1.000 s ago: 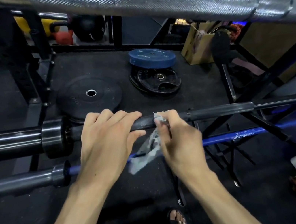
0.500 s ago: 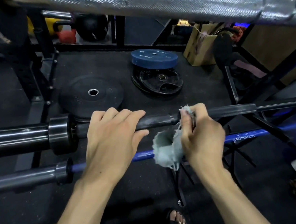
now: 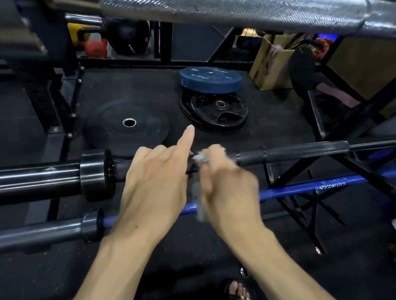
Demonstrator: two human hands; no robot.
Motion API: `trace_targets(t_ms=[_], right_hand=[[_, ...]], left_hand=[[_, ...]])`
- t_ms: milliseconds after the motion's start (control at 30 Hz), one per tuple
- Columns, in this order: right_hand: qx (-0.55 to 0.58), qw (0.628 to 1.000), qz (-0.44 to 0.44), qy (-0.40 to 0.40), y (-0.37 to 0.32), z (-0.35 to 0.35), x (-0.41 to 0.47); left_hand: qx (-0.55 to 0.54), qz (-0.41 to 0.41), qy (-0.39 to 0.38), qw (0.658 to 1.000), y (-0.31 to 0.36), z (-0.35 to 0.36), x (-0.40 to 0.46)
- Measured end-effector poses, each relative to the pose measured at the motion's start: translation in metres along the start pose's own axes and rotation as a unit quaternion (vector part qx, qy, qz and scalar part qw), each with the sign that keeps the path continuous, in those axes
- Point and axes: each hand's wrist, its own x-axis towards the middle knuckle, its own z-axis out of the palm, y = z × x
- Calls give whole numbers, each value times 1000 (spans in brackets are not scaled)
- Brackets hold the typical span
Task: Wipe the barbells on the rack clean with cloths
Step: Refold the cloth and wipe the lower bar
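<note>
Since the earlier frames, the right hand (image 3: 225, 186) has slid the cloth (image 3: 199, 158) back leftward along the black bar (image 3: 295, 152) until it meets the left hand (image 3: 154, 182), whose index finger has lifted off the shaft and now points forward.

Left hand: rests over the black bar just right of the collar (image 3: 96, 175); the index is straight and raised, the other fingers are draped over the shaft. How firmly they grip cannot be told.

Right hand: curled round the cloth, pinching it against the shaft. It is motion-blurred, and a strip of cloth hangs below it.

Procedure, as a judgement: keep the cloth wrapped fully round the shaft, steady the bar with the left hand, and stroke along the knurl towards the right end.

The black bar lies horizontally on the rack, matt and dark, with pale, dusty streaks on the shaft right of the hands. A blue bar (image 3: 300, 189) lies below it, nearer the person; a silver bar (image 3: 221, 5) crosses above.
</note>
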Motion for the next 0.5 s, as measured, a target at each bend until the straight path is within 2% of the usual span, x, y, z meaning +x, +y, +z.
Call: trace_targets(t_ms=[33,67,100,200,267,333,400,500], right_hand=[[-5,999,-32,-1,-5,0,-3],[-15,999,-23,-26,-1,-6,0],[-14,999,13,-35,10,-11,6],[-15,990,143,10,35,-30,17],[-23,989,127,-70,11,-26,15],[-11,988,58,-145,-16,-15,4],[-39,991,17,-126,-15,-14,5],[-58,991,119,-23,33,-25,20]], left_hand=[[-15,-10,-1,1000,0,-1,0],[-27,-20,1,999,-1,-3,-1],[-36,-24,6,999,-1,-4,-1],[-45,-19,19,999,1,-5,-3],[-41,-25,19,999,2,-3,-3],[-37,-33,22,999,1,-1,-3],[-44,-33,29,998,-3,0,-4],[-50,-4,48,998,-7,1,-5]])
